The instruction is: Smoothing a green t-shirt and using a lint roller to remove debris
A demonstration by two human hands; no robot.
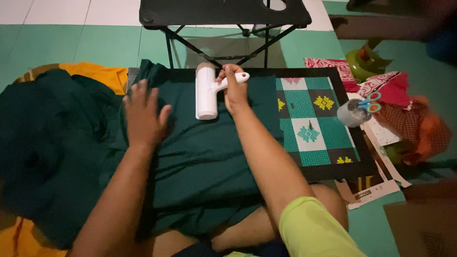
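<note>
Lint shaver (206, 92), white and cylinder-shaped, on dark green cloth (200, 157).

Right hand (234, 90) is closed around the shaver's white handle, pressing its body down on the cloth just left of the patterned green mat (314, 119). Left hand (144, 113), fingers spread and holding nothing, lies flat on the cloth, farther left of the mat. A tape roll (351, 114) with scissors (370, 102) sits just right of the mat; a black folding table (223, 12) stands beyond it.
</note>
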